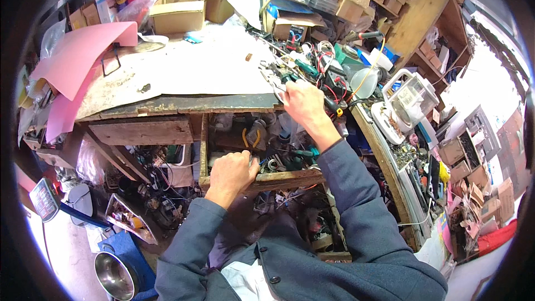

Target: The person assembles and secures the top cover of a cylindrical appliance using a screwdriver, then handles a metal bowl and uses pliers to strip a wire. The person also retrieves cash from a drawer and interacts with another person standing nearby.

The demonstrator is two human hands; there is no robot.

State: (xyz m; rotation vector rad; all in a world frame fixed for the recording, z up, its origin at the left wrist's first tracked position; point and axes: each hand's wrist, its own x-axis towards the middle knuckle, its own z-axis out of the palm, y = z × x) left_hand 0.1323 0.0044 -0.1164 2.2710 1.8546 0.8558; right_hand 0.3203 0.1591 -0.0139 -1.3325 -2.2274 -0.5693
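A wooden drawer (pixel 290 179) stands pulled out from under the workbench, filled with loose tools and small parts. My left hand (pixel 228 177) is closed over its front board, at the left end. Just beyond those fingers, a pair of orange-handled pliers (pixel 256 138) lies inside. Farther up and to the right, my right hand (pixel 304 101) reaches to the bench's front edge, beside a heap of hand tools (pixel 271 72). Its fingers are curled, and a bit of silvery metal shows by them; what they hold is mostly hidden.
White sheeting (pixel 195 69) covers the benchtop (pixel 184 103). Cardboard boxes (pixel 177 13) sit at the back, and pink sheets (pixel 83 56) hang at the left. Test leads and clear plastic containers (pixel 412 97) crowd the right side. A metal pot (pixel 115 276) stands at lower left.
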